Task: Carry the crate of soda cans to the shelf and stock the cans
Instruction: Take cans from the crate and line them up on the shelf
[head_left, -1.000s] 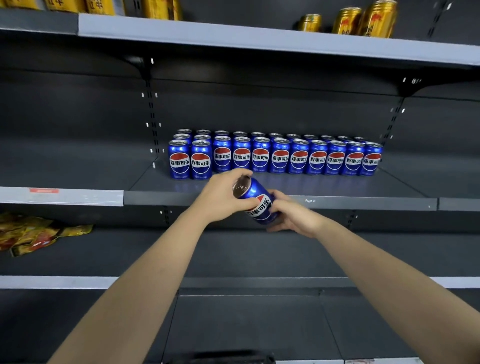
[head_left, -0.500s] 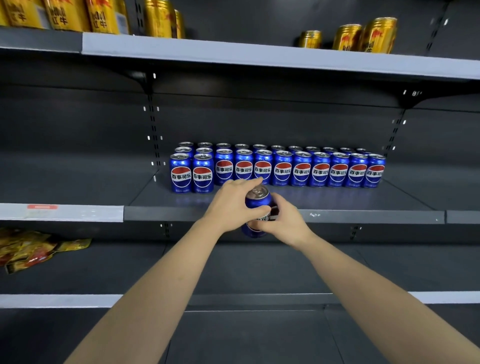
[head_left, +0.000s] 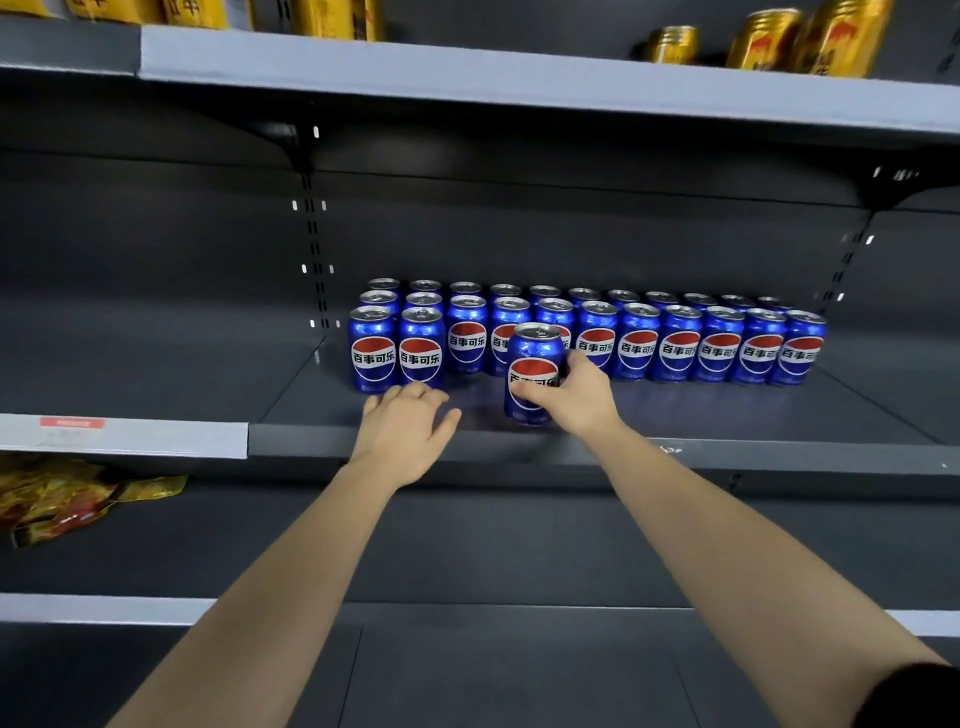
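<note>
The right grip (head_left: 576, 402) was wrapped round the blue soda can (head_left: 535, 347), thumb across the logo and fingers behind. It held the can upright with the label outward, probably so it would face shoppers. The can was at the front of the shelf (head_left: 701, 415), ahead of the stocked rows (head_left: 680, 349); whether it had touched down I could not tell. The left grip (head_left: 408, 431) lay spread and empty just before the two front cans (head_left: 397, 358), seemingly marking the next slot.

Forearms bare, left hand (head_left: 402, 436) and right hand (head_left: 579, 400) likewise. Black sleeve (head_left: 922, 696) edge on right upper arm, at frame corner.
</note>
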